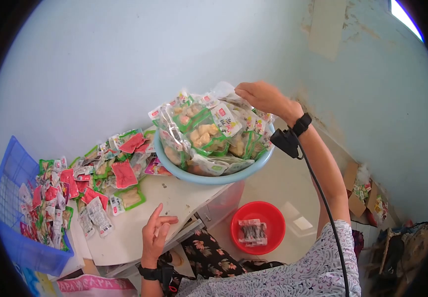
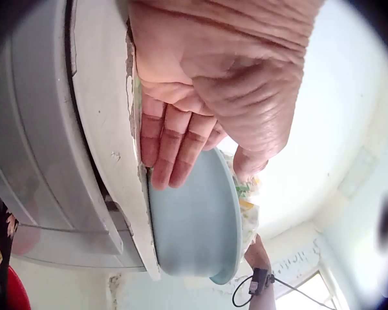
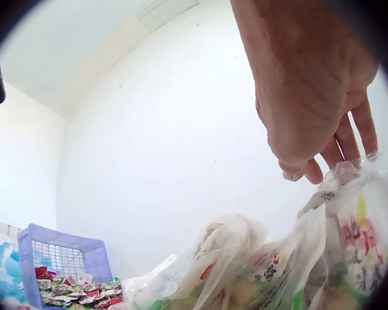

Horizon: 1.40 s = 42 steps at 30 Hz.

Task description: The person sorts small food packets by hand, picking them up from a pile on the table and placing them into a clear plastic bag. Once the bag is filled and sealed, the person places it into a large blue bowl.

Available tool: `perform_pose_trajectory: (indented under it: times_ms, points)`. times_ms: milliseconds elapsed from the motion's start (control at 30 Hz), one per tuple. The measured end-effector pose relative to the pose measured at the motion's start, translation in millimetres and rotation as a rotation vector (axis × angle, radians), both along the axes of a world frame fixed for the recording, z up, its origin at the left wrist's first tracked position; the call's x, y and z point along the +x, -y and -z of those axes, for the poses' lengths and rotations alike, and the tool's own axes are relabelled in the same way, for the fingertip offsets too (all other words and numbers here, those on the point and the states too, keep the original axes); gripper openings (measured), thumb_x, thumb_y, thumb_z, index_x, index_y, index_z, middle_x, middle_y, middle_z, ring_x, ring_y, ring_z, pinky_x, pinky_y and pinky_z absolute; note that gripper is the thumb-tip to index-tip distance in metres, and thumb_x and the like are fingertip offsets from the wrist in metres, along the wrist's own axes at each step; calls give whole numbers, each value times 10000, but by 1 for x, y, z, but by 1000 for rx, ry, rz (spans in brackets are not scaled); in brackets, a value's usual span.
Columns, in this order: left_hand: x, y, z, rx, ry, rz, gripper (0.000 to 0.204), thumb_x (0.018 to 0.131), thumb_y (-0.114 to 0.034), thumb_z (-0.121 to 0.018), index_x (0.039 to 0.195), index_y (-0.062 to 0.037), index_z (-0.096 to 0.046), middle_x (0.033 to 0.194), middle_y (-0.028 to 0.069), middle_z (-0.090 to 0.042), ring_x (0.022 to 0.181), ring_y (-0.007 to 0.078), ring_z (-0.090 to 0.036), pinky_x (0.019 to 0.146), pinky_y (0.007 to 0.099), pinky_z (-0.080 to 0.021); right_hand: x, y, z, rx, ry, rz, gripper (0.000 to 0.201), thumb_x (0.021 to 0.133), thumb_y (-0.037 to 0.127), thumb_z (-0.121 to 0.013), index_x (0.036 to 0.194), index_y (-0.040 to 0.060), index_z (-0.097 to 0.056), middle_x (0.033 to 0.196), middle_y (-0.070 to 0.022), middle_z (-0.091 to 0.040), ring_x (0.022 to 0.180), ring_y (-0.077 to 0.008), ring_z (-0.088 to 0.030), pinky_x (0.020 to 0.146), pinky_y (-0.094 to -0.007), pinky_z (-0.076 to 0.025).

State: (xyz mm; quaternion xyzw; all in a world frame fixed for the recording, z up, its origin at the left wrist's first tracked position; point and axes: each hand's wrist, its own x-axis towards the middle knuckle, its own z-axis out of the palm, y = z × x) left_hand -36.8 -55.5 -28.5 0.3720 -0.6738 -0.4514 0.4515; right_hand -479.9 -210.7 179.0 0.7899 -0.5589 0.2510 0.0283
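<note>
A light blue basin (image 1: 199,177) on the white table is heaped with clear packets of food (image 1: 206,133) with green edges and white labels. My right hand (image 1: 263,99) is over the back right of the heap. In the right wrist view its fingers reach down to the top of a clear plastic packet (image 3: 359,226), fingertips partly hidden behind the plastic. My left hand (image 1: 155,232) is held at the table's front edge, palm up and fingers loosely extended, holding nothing. The left wrist view shows its fingers (image 2: 174,142) in front of the basin's side.
Small red, green and silver packets (image 1: 124,174) spread over the table (image 1: 162,198) left of the basin. A blue plastic basket (image 1: 25,247) lies tipped at the left, with more packets spilling out. Below the table, a red basin (image 1: 278,232) holds dark packets. Cardboard boxes (image 1: 360,203) stand right.
</note>
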Motion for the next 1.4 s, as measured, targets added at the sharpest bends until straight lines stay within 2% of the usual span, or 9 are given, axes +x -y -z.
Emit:
perform_pose_trajectory:
  times_ms: [167,400,600,733,800,933,1033,1233,1400]
  points:
    - [1,0,0,-20,36,10,667,1058,-315,-580,1552,82,-373,1119,196,-738,1063,271,-719,1014,405,-526,0,-6,9,-172,77,21,316,1072,259,-470,1122,10,-658,987,-235,-699,946,-446,-633,819,-532,-489]
    - [-2,0,0,-22,19,-6,588,1040,-230,-599,1533,45,-432,1090,160,-763,1037,225,-722,998,382,-509,10,-23,4,-325,96,108,247,1057,192,-494,1133,4,-635,987,-213,-691,929,-429,-641,795,-514,-506]
    - [-1,1,1,-17,-12,12,563,1039,-177,-602,1531,42,-437,1085,148,-763,1045,221,-719,1017,379,-501,74,-77,-2,-719,60,-246,228,878,25,-649,1104,55,-662,945,-135,-683,854,-353,-662,719,-440,-534]
    - [4,4,5,-32,97,-17,533,1035,-116,-631,1513,47,-460,1093,134,-756,1038,181,-703,1010,351,-508,152,-134,26,-593,-61,-554,344,752,56,-702,1094,38,-665,900,-84,-657,773,-272,-657,675,-393,-536]
    - [4,2,0,-25,-17,2,525,1033,-132,-652,1492,55,-480,1065,112,-753,1004,158,-696,983,331,-521,189,-159,48,-495,-21,-710,397,702,-11,-707,1096,29,-692,909,-86,-696,754,-274,-681,639,-386,-548]
    - [17,-10,0,-16,-99,-40,471,1031,-121,-658,1448,51,-519,1015,86,-749,963,140,-697,916,307,-547,246,-178,108,-230,111,-804,294,782,67,-703,1073,48,-664,967,-93,-689,730,-279,-660,635,-384,-530]
    - [38,-16,11,25,-114,-93,392,1026,-89,-648,1393,24,-568,994,85,-748,923,134,-712,851,287,-568,273,-181,145,-12,334,-773,197,854,53,-704,1050,56,-684,954,-116,-703,763,-361,-671,661,-418,-540]
    - [113,-48,20,-12,-166,-359,319,1044,-70,-608,1351,11,-594,991,110,-732,890,160,-717,831,304,-585,314,-192,191,250,672,-500,127,971,34,-683,1086,-1,-726,978,-114,-744,887,-212,-730,805,-316,-559]
    - [153,-71,29,-65,-195,-612,272,1050,-59,-588,1312,13,-606,961,106,-721,849,147,-704,774,275,-565,328,-187,222,303,868,-369,111,996,55,-673,1064,-16,-724,970,-89,-738,884,-150,-685,816,-287,-531]
